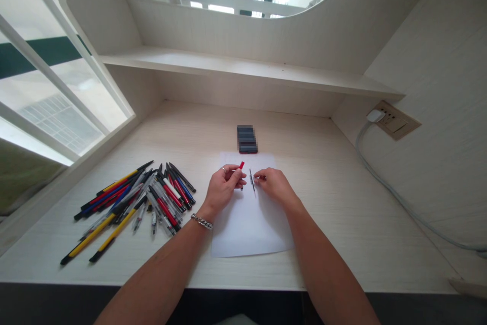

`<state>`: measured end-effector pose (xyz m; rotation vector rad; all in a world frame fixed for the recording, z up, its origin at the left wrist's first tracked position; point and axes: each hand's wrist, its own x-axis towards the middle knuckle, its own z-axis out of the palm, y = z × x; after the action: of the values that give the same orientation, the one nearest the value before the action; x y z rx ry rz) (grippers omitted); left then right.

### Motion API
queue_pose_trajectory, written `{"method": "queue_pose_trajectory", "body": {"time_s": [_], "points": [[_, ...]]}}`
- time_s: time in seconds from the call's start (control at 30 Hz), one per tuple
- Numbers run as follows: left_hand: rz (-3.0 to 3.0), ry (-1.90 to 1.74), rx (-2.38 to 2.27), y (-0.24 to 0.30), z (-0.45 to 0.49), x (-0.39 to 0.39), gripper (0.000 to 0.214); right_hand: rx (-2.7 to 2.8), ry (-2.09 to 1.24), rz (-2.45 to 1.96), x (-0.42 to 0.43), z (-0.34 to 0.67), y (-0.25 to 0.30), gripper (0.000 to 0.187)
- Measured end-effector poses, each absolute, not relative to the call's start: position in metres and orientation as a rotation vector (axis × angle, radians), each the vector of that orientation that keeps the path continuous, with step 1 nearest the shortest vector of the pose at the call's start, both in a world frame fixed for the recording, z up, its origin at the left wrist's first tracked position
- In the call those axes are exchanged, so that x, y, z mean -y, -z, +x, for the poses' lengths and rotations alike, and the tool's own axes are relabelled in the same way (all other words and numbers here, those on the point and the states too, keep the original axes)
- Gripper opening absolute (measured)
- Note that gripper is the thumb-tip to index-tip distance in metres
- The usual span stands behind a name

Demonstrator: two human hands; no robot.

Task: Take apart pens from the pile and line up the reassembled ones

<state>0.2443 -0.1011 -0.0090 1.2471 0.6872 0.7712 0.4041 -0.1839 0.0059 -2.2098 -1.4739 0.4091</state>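
My left hand (224,183), with a ring and a chain bracelet, is closed around a red pen barrel (242,165). The barrel's red end sticks out above the thumb, and the fingers hide most of the rest. A small dark bit shows below those fingers. At the fingertips of my right hand (274,183) is a thin, dark pen refill (252,181), apparently pinched and tilted slightly. Both hands are over a white sheet of paper (251,236), a short gap apart.
On the left of the desk (342,213) lies a loose pile of pens (133,198) in red, blue, black, yellow and clear. Behind the paper sits a dark phone-like object (247,139), its face blurred. A shelf (228,64) runs along the back; a cable (391,190) hangs at right.
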Motion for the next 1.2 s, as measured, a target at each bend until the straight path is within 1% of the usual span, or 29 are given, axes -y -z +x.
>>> {"method": "queue_pose_trajectory", "body": {"time_s": [0.1, 0.2, 0.33, 0.43, 0.5, 0.77, 1.2], "points": [[1.256, -0.770, -0.685, 0.010, 0.245, 0.101, 0.038, 1.489, -0.371, -2.246, 0.183, 0.400, -0.006, 0.017], [1.264, -0.769, -0.679, 0.009, 0.244, 0.101, 0.038, 1.430, -0.372, -2.176, 0.182, 0.400, -0.007, 0.012], [1.302, -0.750, -0.664, 0.006, 0.243, 0.103, 0.037, 1.138, -0.562, -1.781, 0.180, 0.400, -0.012, 0.010], [1.356, -0.716, -0.636, 0.005, 0.243, 0.104, 0.035, 0.925, -0.678, -1.457, 0.178, 0.396, -0.019, 0.018], [1.386, -0.696, -0.620, 0.004, 0.243, 0.106, 0.034, 0.869, -0.676, -1.365, 0.178, 0.391, -0.022, 0.022], [1.437, -0.680, -0.590, 0.003, 0.243, 0.107, 0.031, 0.938, -0.642, -1.416, 0.178, 0.389, -0.018, 0.022], [1.432, -0.665, -0.532, 0.003, 0.242, 0.107, 0.031, 1.014, -0.833, -1.426, 0.184, 0.395, -0.024, 0.030]]}}
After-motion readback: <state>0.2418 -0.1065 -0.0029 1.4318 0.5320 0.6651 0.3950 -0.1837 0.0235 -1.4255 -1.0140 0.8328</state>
